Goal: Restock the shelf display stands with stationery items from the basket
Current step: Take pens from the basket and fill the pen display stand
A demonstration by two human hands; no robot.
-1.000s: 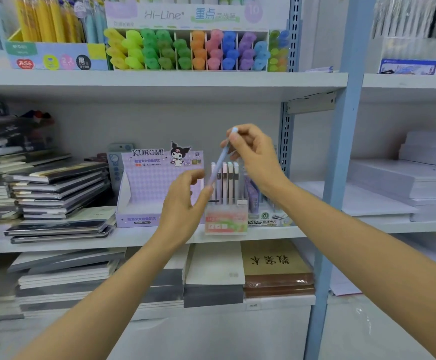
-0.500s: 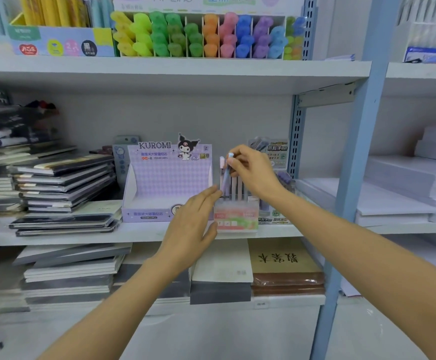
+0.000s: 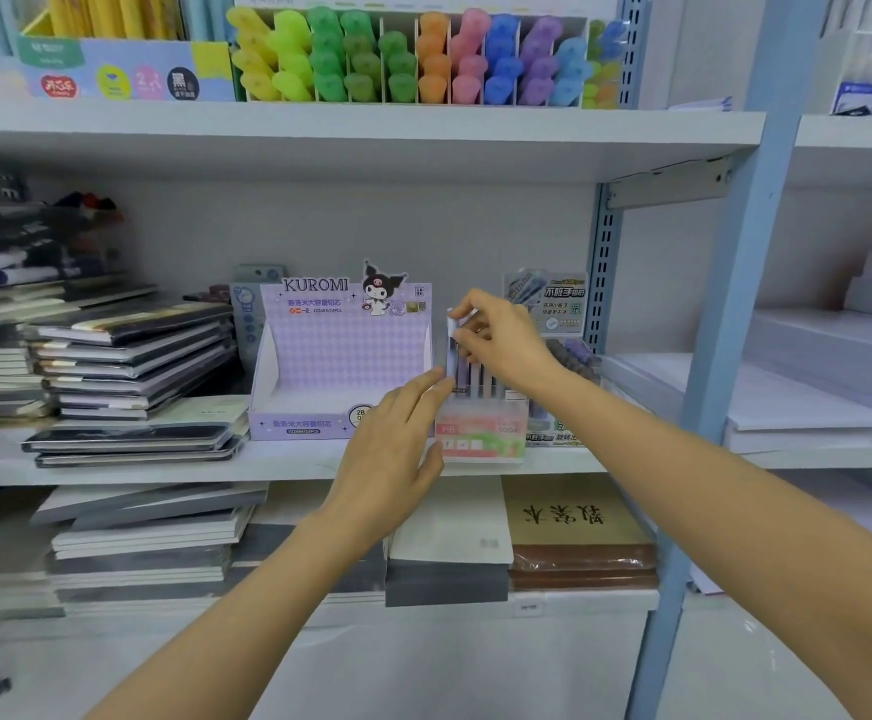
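The right hand (image 3: 506,345) pinches the pen (image 3: 453,356) by its top, upright in the display stand (image 3: 480,433). The left hand (image 3: 392,449), fingers straight, presses against that stand. The pen looks light and stiff (probably slick), so a top pinch suits.

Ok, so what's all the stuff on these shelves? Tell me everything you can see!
highlighters: many, yellow to purple, top shelf rack
yellow pens: many, yellow, box at top left
Kuromi box: one, purple, middle shelf
pen stand: one, clear pinkish, right of the Kuromi box
other pens: several, pale, upright in the pen stand
held pen: one, pale purple, upright at the pen stand's left end
notebooks: one stack, dark, middle shelf on the left
paper stacks: several, white, right bay
brown book: one, brown, lower shelf
right grip: one, bare hand, pinches the held pen's top
left grip: one, bare hand, straight fingers touch the pen stand's left side
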